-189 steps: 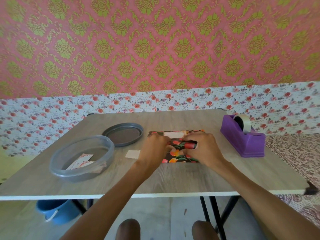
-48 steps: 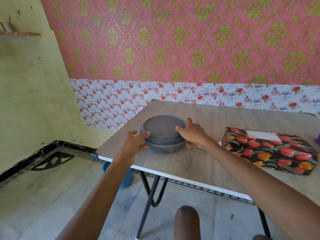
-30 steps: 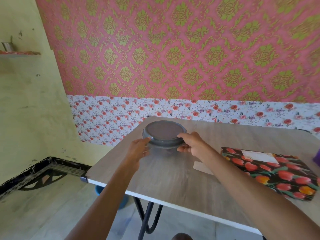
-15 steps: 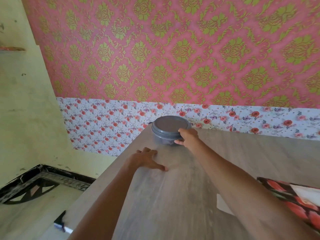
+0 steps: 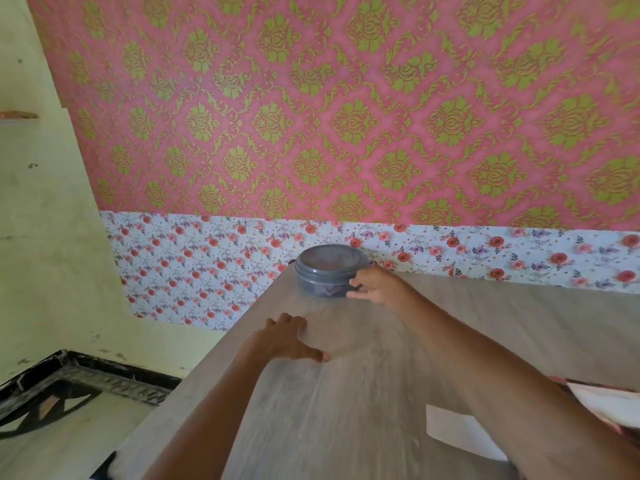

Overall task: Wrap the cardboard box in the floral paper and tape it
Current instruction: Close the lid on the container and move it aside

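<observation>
Pushed away since a second ago, the lidded grey container [image 5: 327,271] now sits at the far left corner of the wooden table [image 5: 346,410], just before the wall. The left hand [image 5: 285,337] has come off it and lies palm down on the tabletop, fingers straight and spread, holding nothing. The right hand [image 5: 379,284] is at the container's right side, thumb near the lid's rim and fingers curled round the wall below it, grasping it.

A white paper slip [image 5: 450,427] lies flat on the table near the lower right. The right forearm passes over its right end and hides it. Behind the table the wall carries pink wallpaper with a green damask pattern [image 5: 346,116] above a band of white paper with small red flowers [image 5: 207,265]. A plain yellow wall [image 5: 41,237] stands to the left, and below it is a floor with a black border [image 5: 69,393].

The wrapped box [image 5: 613,405] lies on the table at the right edge of the view, well apart from both hands and from the container. Only a corner shows: a pale patch on top and a thin red and dark strip of the floral paper along its far edge. The forearm and the edge of the view cut off the rest, so the tape cannot be made out.
</observation>
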Motion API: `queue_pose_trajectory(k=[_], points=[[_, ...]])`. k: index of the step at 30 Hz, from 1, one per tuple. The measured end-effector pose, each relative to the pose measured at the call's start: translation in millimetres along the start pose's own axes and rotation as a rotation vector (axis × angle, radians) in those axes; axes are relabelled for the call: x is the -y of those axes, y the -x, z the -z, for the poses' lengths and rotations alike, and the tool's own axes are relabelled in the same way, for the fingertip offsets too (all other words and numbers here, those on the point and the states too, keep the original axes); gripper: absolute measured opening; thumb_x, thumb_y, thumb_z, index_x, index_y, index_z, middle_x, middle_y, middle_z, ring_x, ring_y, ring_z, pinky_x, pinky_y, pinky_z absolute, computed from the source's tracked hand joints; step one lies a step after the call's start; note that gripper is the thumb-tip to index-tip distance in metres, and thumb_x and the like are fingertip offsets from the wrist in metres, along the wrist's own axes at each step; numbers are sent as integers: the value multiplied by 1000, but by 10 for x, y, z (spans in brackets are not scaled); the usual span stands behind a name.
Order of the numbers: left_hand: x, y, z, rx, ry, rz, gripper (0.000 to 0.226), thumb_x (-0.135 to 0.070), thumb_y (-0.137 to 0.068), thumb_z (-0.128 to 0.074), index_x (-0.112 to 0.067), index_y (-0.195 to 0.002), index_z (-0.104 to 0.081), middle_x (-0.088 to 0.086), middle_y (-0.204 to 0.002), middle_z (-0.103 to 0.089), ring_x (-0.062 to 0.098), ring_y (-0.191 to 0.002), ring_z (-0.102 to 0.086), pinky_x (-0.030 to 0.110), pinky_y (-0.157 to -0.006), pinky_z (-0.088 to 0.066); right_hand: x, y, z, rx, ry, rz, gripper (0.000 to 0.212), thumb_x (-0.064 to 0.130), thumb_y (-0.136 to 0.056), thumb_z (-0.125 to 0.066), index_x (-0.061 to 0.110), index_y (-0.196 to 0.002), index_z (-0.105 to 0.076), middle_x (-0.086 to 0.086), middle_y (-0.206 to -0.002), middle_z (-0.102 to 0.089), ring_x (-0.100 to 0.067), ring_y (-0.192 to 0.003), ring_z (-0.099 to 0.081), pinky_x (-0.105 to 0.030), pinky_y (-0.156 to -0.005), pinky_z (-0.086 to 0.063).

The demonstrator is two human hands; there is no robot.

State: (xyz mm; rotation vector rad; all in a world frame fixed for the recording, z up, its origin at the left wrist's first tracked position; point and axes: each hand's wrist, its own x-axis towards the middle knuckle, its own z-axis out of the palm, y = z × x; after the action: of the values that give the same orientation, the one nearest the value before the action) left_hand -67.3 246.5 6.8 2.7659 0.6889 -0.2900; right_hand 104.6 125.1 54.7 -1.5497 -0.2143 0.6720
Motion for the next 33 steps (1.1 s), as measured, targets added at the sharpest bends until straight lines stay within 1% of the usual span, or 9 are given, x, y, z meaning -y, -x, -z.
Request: queue_pose_trajectory(k=[6, 10, 14, 17, 20, 22, 24, 29, 33], points=[[-395, 447, -174, -269, 404, -205, 37, -36, -87, -72, -22, -120, -64, -1, -120, -64, 13, -107, -59, 21, -84, -44, 227, 1143, 434, 62, 366, 143, 28, 4, -92, -65, -5, -119, -61, -16, -90, -68, -19, -74, -66, -29, -75, -60], [-1113, 975, -217, -259, 679, -423, 18, -21, -91, -69, -22, -108, -69, -4, -106, -70, 8, -89, -65, 14, -75, -51, 175, 2148, 986, 80, 655, 343, 11, 14, -90, -68, 11, -100, -72, -8, -92, -76, -14, -78, -71, -23, -70, -58], [-1751, 1489, -342, -309, 612, -565, 25, -35, -92, -65, -30, -116, -65, -14, -117, -64, 5, -104, -60, 19, -89, -49, -67, 2911, 1687, -110, 1051, 606, 11, 17, -90, -67, 17, -96, -75, 7, -91, -73, -7, -84, -68, -24, -79, -54], [-2110, 1801, -551, -301, 458, -747, 51, -61, -86, -58, -37, -131, -52, -20, -131, -52, 0, -117, -47, 20, -98, -39, -357, 3268, 2256, -120, 1431, 499, 46, 45, -89, -66, 24, -129, -61, 3, -126, -62, -16, -114, -58, -34, -96, -47], [-2459, 1855, -809, -343, 116, -830, 79, -73, -84, -51, -35, -149, -28, -11, -154, -32, 12, -140, -28, 37, -114, -29, -670, 3474, 2693, 15, 1758, 221, 106, 74, -78, -59, 23, -158, -13, 2, -163, -14, -25, -147, -19, -39, -117, -22], [-2625, 1767, -911, -335, -9, -755, 89, -76, -83, -49, -32, -154, -17, -7, -161, -18, 22, -147, -15, 48, -119, -21, -839, 3460, 2837, 1, 1771, 212, 117, 76, -75, -60, 24, -158, 4, 4, -166, 4, -23, -151, -2, -40, -120, -11], [-2772, 1696, -934, -306, -67, -697, 87, -71, -86, -49, -27, -154, -17, -3, -163, -16, 27, -148, -11, 55, -118, -21, -921, 3379, 2900, -108, 1731, 294, 112, 72, -78, -61, 23, -159, -1, 4, -166, -2, -23, -151, -7, -41, -119, -15], [-2964, 1710, -956, -358, -89, -624, 76, -49, -95, -53, -11, -154, -22, 6, -160, -24, 26, -145, -18, 38, -118, -20, -1014, 3159, 2892, -282, 1570, 242, 111, 66, -73, -71, 31, -157, -7, 8, -165, -5, -32, -148, -8, -57, -111, -23], [-2974, 1729, -968, -351, -121, -604, 80, -49, -92, -59, -13, -153, -22, 3, -160, -24, 25, -145, -18, 43, -116, -30, -1002, 3066, 3009, -285, 1431, 143, 124, 68, -58, -80, 44, -154, -5, 3, -165, 1, -41, -146, -12, -61, -110, -31]])
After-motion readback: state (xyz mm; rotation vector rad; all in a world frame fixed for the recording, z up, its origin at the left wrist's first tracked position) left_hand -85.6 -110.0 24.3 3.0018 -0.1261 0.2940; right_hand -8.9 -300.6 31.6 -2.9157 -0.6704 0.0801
